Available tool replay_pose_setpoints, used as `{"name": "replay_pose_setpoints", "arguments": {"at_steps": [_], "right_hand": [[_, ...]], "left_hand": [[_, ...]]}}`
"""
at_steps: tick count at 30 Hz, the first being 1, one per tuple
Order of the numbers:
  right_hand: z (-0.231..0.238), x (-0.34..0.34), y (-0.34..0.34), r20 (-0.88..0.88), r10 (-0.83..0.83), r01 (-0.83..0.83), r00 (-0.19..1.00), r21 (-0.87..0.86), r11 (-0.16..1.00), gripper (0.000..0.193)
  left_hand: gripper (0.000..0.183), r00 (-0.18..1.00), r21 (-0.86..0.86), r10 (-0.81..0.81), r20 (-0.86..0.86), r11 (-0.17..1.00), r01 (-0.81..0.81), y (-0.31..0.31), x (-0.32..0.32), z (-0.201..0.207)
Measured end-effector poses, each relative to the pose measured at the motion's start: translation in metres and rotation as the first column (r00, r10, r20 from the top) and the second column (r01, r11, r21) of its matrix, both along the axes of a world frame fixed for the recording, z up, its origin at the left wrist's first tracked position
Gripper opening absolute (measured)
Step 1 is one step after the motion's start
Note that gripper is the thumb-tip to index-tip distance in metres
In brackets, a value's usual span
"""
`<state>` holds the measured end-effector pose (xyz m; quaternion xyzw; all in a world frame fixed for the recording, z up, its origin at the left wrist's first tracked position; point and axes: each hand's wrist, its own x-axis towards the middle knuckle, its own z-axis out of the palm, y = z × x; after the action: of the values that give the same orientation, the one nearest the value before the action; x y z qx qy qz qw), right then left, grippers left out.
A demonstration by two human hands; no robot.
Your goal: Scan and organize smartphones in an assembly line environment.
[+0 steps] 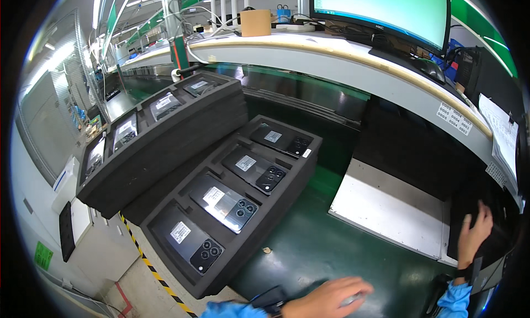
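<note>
My left hand [330, 299] is low in the middle, over the green work surface, with its fingers curled together. A small greyish bit shows between them, too little to name. Far to the right, my right hand [476, 233] reaches toward a dark area under the shelf, fingers stretched and thumb apart, with nothing seen in it. Left of my left hand lies a black foam tray [227, 214] with several phones in its slots, backs up, each with a white label. One phone [223, 203] in it shines lighter than its neighbours.
A taller stack of black foam trays [165, 147], its top one also bearing phones, stands at the left. A white panel [392, 205] lies near the right hand. The shelf edge [342, 54] curves overhead, carrying a monitor [386, 12] and tape roll [255, 23].
</note>
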<state>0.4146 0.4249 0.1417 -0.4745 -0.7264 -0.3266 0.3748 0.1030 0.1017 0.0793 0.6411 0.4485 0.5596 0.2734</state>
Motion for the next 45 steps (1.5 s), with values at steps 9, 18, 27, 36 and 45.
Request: {"name": "replay_pose_setpoints", "arguments": {"at_steps": [9, 18, 27, 36, 45], "right_hand": [[-0.020, -0.233, -0.101, -0.285, 0.774, -0.786, 0.566, -0.469, 0.402, 0.029], [-0.030, -0.416, -0.099, -0.724, 0.489, -0.863, 0.488, -0.483, 0.146, 0.069], [-0.063, -0.467, -0.082, -0.893, 0.281, -0.933, 0.351, -0.359, 0.023, 0.089], [-0.049, -0.494, -0.086, -0.985, 0.050, -0.980, 0.167, -0.171, -0.100, 0.081], [-0.052, -0.492, -0.080, -0.970, 0.087, -0.970, 0.228, -0.234, -0.063, 0.084]], "left_hand": [[0.014, 0.733, 0.307, 0.599, -0.323, 0.799, -0.517, -0.171, -0.032, 0.005], [0.063, -0.389, 0.705, 0.795, -0.465, 0.067, -0.706, -0.226, -0.216, 0.092], [0.103, -0.759, 0.818, 0.304, -0.576, 0.232, -0.527, -0.162, -0.330, 0.089], [0.099, -0.726, 0.791, 0.314, -0.611, 0.227, -0.568, -0.156, -0.356, 0.105], [0.113, -0.840, 0.885, 0.287, -0.460, 0.227, -0.407, -0.152, -0.358, 0.090]]}}
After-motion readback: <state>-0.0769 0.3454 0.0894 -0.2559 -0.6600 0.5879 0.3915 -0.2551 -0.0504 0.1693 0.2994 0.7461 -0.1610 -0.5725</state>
